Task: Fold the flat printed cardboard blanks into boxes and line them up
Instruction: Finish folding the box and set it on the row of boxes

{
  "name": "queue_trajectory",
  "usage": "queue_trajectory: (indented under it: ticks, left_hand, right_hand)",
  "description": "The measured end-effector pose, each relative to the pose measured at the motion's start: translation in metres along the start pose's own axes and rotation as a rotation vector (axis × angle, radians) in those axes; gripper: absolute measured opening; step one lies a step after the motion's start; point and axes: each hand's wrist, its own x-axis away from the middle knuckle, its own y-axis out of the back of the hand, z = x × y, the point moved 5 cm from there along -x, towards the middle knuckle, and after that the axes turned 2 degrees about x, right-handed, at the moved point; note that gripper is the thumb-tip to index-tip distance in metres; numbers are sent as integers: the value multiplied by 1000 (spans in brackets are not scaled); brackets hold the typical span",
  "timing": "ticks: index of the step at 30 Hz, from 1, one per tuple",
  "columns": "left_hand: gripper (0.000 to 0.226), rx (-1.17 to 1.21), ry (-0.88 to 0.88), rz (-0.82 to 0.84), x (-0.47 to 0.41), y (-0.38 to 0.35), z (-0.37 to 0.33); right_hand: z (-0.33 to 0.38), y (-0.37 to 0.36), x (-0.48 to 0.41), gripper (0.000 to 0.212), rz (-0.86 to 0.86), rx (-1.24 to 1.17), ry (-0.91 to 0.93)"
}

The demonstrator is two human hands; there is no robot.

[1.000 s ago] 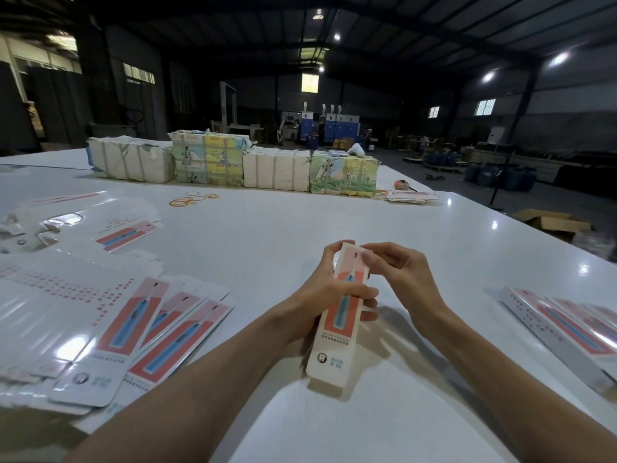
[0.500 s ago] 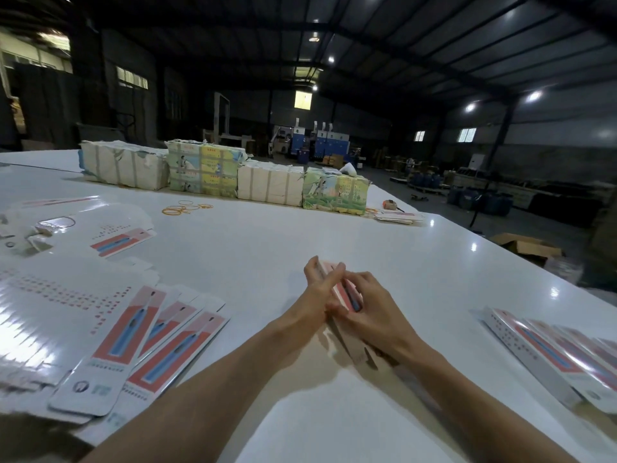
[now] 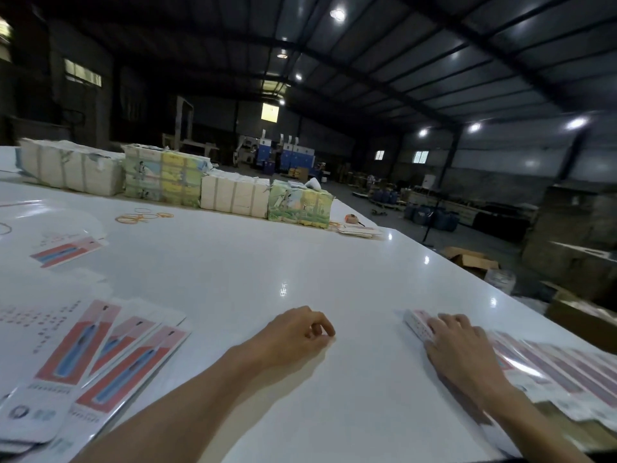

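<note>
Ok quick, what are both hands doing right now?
Left hand: open, fingers loosely curled, holding nothing, resting on the table.
Right hand: open, fingers flat on the folded box.

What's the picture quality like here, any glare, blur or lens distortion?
Head view: ceiling lamps glint off the glossy white table; the row of folded boxes beside the right hand is blurred; the wide lens bows the roof beams; the hall behind is dim.

Smooth glossy white table (image 3: 300, 269) mirroring ceiling lights, shiny printed cardboard blanks (image 3: 110, 359), glossy cardboard boxes (image 3: 547, 365), thin rubber bands (image 3: 143, 216)
</note>
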Motion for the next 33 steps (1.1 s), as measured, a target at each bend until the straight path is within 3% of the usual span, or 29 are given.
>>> queue_trajectory:
  ticks: [12, 16, 20, 24, 29, 33]
  left_hand:
    - [15, 27, 5, -16, -5, -4, 6]
    - [17, 19, 19, -12, -5, -4, 6]
    - [14, 45, 70, -10, -2, -1, 6]
    - [19, 181, 167, -48, 6, 8, 6]
    - [19, 272, 245, -70, 9, 9, 6]
    - [20, 165, 254, 34, 11, 25, -7]
  right_hand:
    - [-36, 22, 22, 38, 30, 33, -107]
    - [11, 38, -2, 42, -45, 12, -55]
    - [97, 60, -34, 29, -208, -188, 97]
    - [171, 64, -47, 25, -204, -405, 154]
    - [187, 32, -46, 23, -189, -561, 131]
    - [182, 23, -48, 18, -184, -580, 165]
